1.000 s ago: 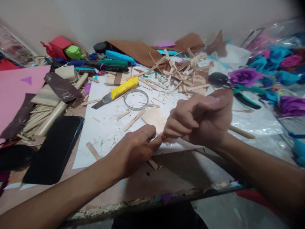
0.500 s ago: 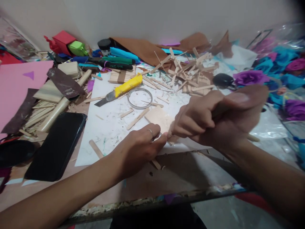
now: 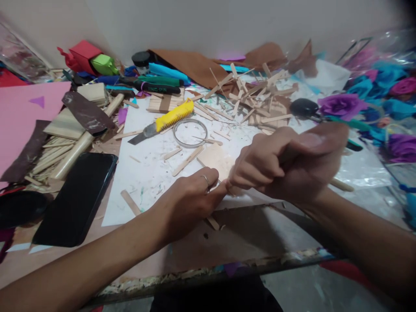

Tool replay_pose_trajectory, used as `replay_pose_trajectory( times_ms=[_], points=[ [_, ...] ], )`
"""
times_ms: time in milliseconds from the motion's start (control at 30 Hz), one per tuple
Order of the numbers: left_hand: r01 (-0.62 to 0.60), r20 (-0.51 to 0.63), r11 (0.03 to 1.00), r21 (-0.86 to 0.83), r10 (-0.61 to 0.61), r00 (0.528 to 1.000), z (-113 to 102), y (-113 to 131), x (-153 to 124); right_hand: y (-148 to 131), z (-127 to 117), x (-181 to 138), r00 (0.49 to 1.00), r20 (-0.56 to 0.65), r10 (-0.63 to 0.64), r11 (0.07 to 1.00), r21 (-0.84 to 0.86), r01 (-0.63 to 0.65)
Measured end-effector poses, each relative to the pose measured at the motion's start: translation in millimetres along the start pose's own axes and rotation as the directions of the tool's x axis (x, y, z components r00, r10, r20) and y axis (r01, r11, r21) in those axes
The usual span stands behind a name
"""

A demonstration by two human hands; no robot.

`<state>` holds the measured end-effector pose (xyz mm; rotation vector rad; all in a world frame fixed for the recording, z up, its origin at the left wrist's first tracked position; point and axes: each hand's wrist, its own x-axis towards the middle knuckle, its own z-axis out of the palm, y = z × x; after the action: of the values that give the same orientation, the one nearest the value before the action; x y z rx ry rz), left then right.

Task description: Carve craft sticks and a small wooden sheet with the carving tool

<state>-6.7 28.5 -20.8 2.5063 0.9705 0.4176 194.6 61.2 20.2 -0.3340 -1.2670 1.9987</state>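
Note:
My left hand (image 3: 198,193), with a ring on one finger, is closed in a pinch at the near left edge of a small, pale flat wooden piece (image 3: 214,157). Against its fingertips come the fingers of my right hand (image 3: 286,164), curled into a fist with the thumb on top. What the right fist grips is hidden. Both hands are over the front of a white paper sheet (image 3: 152,169). Beyond them lie a yellow box cutter (image 3: 175,116), a roll of tape (image 3: 190,133) and loose craft sticks (image 3: 187,161).
A black phone (image 3: 76,199) lies at left, near bundled wooden sticks (image 3: 53,156). Behind the hands rises a heap of craft sticks (image 3: 247,95). Purple and blue paper flowers (image 3: 342,106) crowd the right side. The table's edge (image 3: 182,277) runs along the front.
My right fist has shifted slightly left and turned a little, uncovering a green and black handle behind it. My left hand stays in nearly the same place.

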Motion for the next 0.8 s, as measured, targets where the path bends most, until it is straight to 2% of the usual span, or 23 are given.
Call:
replay_pose_trajectory(
  times_ms=[167, 333, 433, 600, 667, 800],
  points=[
    [-0.016, -0.026, 1.000, 0.002, 0.016, 1.000, 4, -3, -1, 6, 0, 2, 0.998, 0.017, -0.067, 0.997, 0.033, 0.066],
    [-0.044, 0.000, 0.997, 0.060, 0.044, 0.999, 5, -5, -2, 12, -3, 3, 0.998, -0.011, -0.054, 0.998, 0.045, 0.054],
    [-0.062, 0.015, 0.994, 0.094, 0.061, 0.998, 5, -7, -3, 4, -2, 1, 0.996, -0.041, -0.074, 0.997, 0.035, 0.076],
    [-0.042, -0.007, 0.997, 0.064, 0.042, 0.999, 8, -9, -2, -17, -7, -4, 0.977, -0.039, -0.209, 0.977, -0.054, 0.207],
    [-0.024, -0.014, 0.998, 0.051, 0.025, 1.000, 9, -9, -1, -20, -8, -4, 0.978, -0.042, -0.206, 0.977, -0.064, 0.204],
    [-0.045, -0.040, 0.991, 0.124, 0.050, 0.998, 9, -9, -2, -11, -5, -2, 0.985, -0.010, -0.171, 0.985, 0.020, 0.171]
  ],
)
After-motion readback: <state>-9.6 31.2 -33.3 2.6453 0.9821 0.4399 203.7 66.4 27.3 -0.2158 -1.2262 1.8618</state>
